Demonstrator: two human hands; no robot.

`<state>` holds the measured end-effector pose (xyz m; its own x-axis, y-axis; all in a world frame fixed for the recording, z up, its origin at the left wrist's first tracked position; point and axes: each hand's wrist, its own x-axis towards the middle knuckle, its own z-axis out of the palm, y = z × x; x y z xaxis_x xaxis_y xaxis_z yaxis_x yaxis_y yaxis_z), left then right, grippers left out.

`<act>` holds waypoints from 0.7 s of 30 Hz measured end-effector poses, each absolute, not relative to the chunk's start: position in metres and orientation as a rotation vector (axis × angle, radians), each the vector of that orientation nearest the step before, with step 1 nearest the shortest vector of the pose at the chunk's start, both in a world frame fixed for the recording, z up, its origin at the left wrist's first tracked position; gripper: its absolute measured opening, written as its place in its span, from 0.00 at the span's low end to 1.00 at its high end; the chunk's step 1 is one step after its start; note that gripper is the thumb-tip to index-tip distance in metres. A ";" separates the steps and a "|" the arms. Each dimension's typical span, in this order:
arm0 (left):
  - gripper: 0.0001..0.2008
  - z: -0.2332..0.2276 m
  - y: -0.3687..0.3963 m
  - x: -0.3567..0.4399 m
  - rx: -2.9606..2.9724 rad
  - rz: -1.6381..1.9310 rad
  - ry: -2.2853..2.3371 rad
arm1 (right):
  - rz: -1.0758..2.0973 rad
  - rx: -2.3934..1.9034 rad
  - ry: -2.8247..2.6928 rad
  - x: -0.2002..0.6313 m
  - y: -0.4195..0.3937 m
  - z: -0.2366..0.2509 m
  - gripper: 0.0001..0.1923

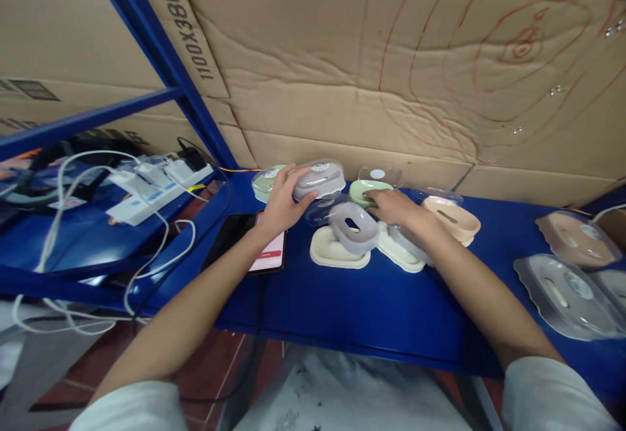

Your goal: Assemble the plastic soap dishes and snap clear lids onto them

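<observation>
My left hand (283,204) has its thumb and fingers around the near-left end of a grey soap dish (320,182) with a clear lid. A green soap dish (268,182), also lidded, sits just behind that hand. My right hand (394,208) grips the edge of an open green soap dish (362,190), its fingertips partly hidden inside. Between the hands, a grey slotted tray (362,238) leans on a cream base (327,252), beside a loose clear lid (323,210). Under my right wrist lie another cream base (398,253) and a grey piece, partly covered.
A peach tray (452,218) lies right of my right hand. Lidded dishes, one pinkish (577,238) and one grey (562,294), stand far right. Phones (268,255) lie near my left forearm. A power strip (151,196) with white cables is at left; cardboard (313,40) walls the back.
</observation>
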<state>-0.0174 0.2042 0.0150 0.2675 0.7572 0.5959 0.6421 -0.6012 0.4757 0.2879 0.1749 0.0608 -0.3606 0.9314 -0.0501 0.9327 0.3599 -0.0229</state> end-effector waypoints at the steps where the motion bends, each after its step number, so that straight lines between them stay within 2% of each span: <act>1: 0.29 0.014 0.205 -0.017 2.365 1.244 1.335 | -0.088 1.756 2.559 0.291 0.176 0.060 0.21; 5: 0.39 0.006 0.209 -0.015 2.269 1.268 1.337 | -0.116 1.770 2.553 0.309 0.179 0.070 0.21; 8: 0.40 0.004 0.208 -0.012 2.212 1.326 1.249 | -0.118 1.845 2.553 0.313 0.175 0.081 0.25; 11: 0.41 0.006 0.199 -0.004 2.168 1.336 1.055 | -0.095 1.818 2.803 0.305 0.167 0.087 0.39; 13: 0.42 0.007 0.190 0.002 2.169 1.287 0.909 | -0.155 1.628 3.087 0.298 0.164 0.088 0.46; 14: 0.42 0.008 0.186 0.004 2.170 1.258 0.849 | -0.233 1.503 3.185 0.296 0.163 0.088 0.46; 17: 0.45 0.008 0.177 0.010 2.152 1.194 0.761 | -0.504 1.323 3.191 0.301 0.163 0.088 0.36; 19: 0.48 0.008 0.175 0.011 2.151 1.181 0.761 | -0.583 1.412 3.111 0.314 0.165 0.091 0.33; 21: 0.44 0.009 0.173 0.010 2.233 1.137 0.785 | -0.534 1.566 3.007 0.330 0.165 0.096 0.33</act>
